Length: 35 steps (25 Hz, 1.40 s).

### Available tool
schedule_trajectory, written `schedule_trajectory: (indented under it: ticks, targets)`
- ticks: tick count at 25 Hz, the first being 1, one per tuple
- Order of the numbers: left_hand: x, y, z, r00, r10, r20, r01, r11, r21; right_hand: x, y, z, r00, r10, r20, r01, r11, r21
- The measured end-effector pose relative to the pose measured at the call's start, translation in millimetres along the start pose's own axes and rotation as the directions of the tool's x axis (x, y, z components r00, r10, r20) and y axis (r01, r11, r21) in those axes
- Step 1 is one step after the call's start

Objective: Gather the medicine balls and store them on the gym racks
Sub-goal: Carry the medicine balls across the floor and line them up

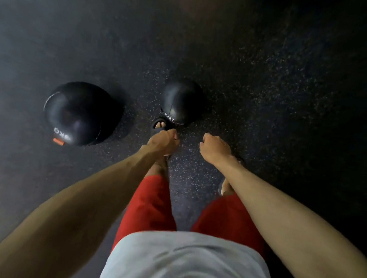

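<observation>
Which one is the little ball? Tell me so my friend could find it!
On the dark speckled floor, two black balls lie ahead of the person. The little ball sits at the toes of the sandalled foot, just beyond the left hand. Unlike the bigger ball further left with its orange tag, it is marked 2KG in white.

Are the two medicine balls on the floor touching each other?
Apart. The head view shows a strip of speckled floor between the larger ball and the smaller 2KG ball.

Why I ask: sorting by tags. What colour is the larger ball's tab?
The tab is orange; head view shows it.
</observation>
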<state>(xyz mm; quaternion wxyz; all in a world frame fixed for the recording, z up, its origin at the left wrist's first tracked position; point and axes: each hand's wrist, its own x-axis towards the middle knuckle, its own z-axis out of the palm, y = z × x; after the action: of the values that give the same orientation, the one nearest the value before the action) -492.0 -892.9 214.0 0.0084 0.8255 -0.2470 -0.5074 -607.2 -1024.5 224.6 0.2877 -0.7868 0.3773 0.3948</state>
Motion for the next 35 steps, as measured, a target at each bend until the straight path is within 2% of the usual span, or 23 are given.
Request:
schedule_trajectory:
  ticks: [4,11,16,19,21,25,28,30,31,33,35]
  targets:
    - [85.4,-46.5,-33.1,0.997,0.043,0.064,-0.045,0.999,0.029,73.8,-46.2,23.1,0.998,0.066,-0.023,-0.063,0.99,0.128]
    - [251.0,-117.0,-21.9,0.99,0.056,0.132,-0.063,0.997,0.05,239.1,-91.4,81.1,0.975,0.207,-0.08,-0.173,0.936,0.306]
    - [331.5,-128.1,-10.8,0.999,-0.016,0.048,0.017,0.999,-0.027,340.5,-105.3,102.6,0.932,0.363,-0.002,-0.305,0.786,0.537]
    - [364.9,-131.1,-5.1,0.999,-0.036,-0.004,0.035,0.995,-0.09,368.2,-101.6,119.8,0.898,0.439,0.014,-0.345,0.686,0.641]
    - [381.3,-129.9,-2.9,0.999,-0.052,-0.008,0.05,0.989,-0.142,373.5,-87.0,129.2,0.896,0.444,-0.011,-0.318,0.658,0.682]
    - [402.2,-111.3,6.4,0.993,-0.051,0.104,0.071,0.979,-0.194,367.5,-12.4,143.7,0.888,0.458,-0.022,-0.266,0.555,0.788]
    - [415.9,-91.6,19.9,0.984,-0.014,0.179,0.036,0.992,-0.12,356.1,53.5,162.0,0.842,0.536,0.064,-0.3,0.365,0.882]
    - [427.2,-68.8,39.1,0.97,0.053,0.239,-0.05,0.999,-0.018,344.9,88.7,175.6,0.796,0.588,0.144,-0.342,0.241,0.908]
    - [429.5,-55.3,49.5,0.962,0.095,0.257,-0.112,0.992,0.053,341.1,100.5,181.6,0.784,0.602,0.155,-0.346,0.215,0.913]
    - [430.5,-23.1,71.4,0.951,0.158,0.266,-0.207,0.964,0.167,330.8,112.7,184.0,0.77,0.63,0.096,-0.315,0.245,0.917]
    - [422.9,14.6,93.1,0.948,0.202,0.247,-0.252,0.948,0.193,318.5,116.1,183.3,0.734,0.678,-0.036,-0.24,0.309,0.92]
